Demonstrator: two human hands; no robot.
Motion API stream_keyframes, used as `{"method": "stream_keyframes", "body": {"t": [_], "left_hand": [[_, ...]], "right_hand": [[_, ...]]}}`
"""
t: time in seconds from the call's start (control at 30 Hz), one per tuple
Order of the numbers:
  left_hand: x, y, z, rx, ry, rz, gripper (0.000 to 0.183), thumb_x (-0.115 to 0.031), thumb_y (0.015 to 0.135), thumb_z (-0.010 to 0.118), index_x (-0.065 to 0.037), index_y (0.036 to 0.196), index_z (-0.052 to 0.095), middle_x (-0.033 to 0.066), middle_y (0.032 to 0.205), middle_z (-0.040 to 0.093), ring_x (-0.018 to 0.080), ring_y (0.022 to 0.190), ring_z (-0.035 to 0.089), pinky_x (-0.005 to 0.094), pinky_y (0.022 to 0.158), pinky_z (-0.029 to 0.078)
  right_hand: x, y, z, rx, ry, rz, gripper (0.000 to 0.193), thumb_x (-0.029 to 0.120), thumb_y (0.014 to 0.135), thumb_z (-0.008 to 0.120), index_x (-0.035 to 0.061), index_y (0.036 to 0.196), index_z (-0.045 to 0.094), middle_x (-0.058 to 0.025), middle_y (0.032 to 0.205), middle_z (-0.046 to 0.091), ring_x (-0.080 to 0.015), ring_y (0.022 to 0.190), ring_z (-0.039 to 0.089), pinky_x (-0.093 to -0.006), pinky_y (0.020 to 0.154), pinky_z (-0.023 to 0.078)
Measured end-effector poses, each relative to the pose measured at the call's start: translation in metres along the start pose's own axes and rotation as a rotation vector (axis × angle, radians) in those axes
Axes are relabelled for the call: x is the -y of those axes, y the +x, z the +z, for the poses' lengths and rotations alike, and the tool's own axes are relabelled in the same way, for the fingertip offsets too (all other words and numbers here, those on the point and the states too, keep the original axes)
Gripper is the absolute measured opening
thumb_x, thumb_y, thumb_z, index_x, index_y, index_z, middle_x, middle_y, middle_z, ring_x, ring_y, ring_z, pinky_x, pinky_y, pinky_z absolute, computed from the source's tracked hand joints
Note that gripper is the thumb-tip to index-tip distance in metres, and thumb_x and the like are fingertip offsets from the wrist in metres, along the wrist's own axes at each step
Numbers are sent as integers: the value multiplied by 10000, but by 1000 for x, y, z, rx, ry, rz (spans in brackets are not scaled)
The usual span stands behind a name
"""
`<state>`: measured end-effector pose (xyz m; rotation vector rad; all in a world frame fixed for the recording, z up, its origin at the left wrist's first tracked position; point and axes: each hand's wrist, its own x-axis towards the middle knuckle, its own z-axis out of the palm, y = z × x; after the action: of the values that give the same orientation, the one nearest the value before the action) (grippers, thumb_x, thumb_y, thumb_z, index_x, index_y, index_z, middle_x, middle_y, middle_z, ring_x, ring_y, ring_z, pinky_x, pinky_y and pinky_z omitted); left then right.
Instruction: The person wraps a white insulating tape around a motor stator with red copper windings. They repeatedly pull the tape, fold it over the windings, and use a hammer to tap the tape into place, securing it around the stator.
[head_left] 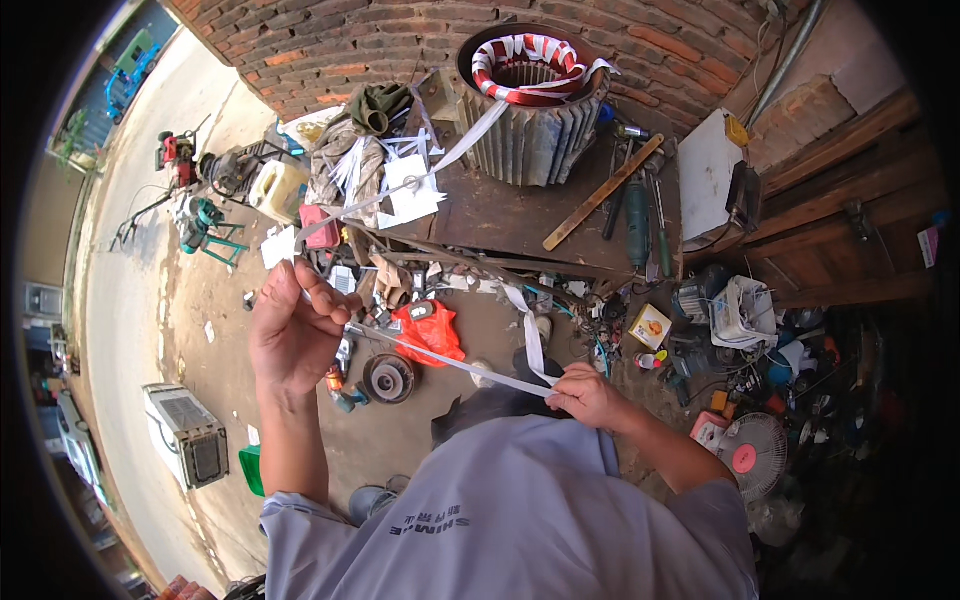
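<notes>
between the two hands runs a white tape (455,360), drawn fairly straight. the left hand (300,328), held higher, has curled fingers that look pinched on the tape; the exact grip is partly hidden behind the fingers. the right hand (590,396), lower and close to the body, is closed on the strip between thumb and fingertips, with a loose length hanging just above it. another stretch climbs from the left hand, up and to the right, to a red-and-white wrapped ring (540,98) at the mouth of a ribbed metal housing (525,145), well beyond both hands.

to handle the tape well, i would keep it flat, with even, gentle tension between the hands, smooth any twist before it reaches the ring, and hold the slack by the right hand clear of the clutter below; a hard tug could disturb the ring.

counted out: two hands, one ring, one housing. beyond the right hand, on the bench (480,225), lie one flat wooden stick (603,193) and one teal tool (637,222); the slimmer tools beside them overlap too much to count. below and right of the left hand are one red bag (430,335) and one round metal wheel (390,378). right of the right hand stands one fan (750,458).
</notes>
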<state>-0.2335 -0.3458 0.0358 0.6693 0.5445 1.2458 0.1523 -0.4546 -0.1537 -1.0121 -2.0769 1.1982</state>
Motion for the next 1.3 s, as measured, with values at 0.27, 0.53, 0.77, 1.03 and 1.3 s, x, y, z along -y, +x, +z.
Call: {"method": "stream_keyframes", "body": {"t": [0.27, 0.53, 0.77, 1.03, 1.3], "left_hand": [[29, 8, -27, -121, -74, -3, 255, -293, 1109, 476, -112, 1112, 655, 3, 867, 726, 177, 805, 693, 412, 915, 475], [58, 4, -46, -257, -275, 62, 277, -286, 1123, 451, -80, 1089, 634, -3, 782, 627, 146, 739, 566, 371, 880, 469], [97, -28, -84, -608, -274, -24, 313, -301, 1111, 478, -69, 992, 652, -40, 653, 512, 110, 593, 454, 338, 760, 482], [122, 50, -55, -708, 1212, -92, 369, -194, 1000, 680, 60, 1265, 644, 133, 1144, 703, 176, 979, 675, 329, 839, 542], [106, 193, 82, -40, 366, -348, 249, -75, 949, 740, 50, 1158, 685, 162, 1042, 740, 167, 828, 715, 281, 725, 576]], "right_hand": [[-54, -84, -70, -42, -332, 269, 63, 170, 876, 740, 118, 854, 765, -62, 860, 716, -267, 881, 673, -411, 921, 458], [-78, -89, -149, -279, -549, 550, 108, 151, 878, 728, 82, 953, 763, -127, 808, 713, -354, 755, 689, -466, 676, 536], [-95, -65, -196, -1075, 679, 394, 275, 98, 1042, 513, -9, 1268, 626, -133, 1131, 695, -177, 951, 685, -305, 777, 556], [-16, 69, -239, -746, 1474, -1, 134, 175, 1055, 565, 41, 1051, 566, -66, 908, 549, -91, 606, 416, -256, 533, 368], [61, 186, -215, -101, 693, 330, 140, 70, 922, 777, 32, 967, 649, -19, 871, 682, -50, 813, 615, -226, 741, 477]]}}
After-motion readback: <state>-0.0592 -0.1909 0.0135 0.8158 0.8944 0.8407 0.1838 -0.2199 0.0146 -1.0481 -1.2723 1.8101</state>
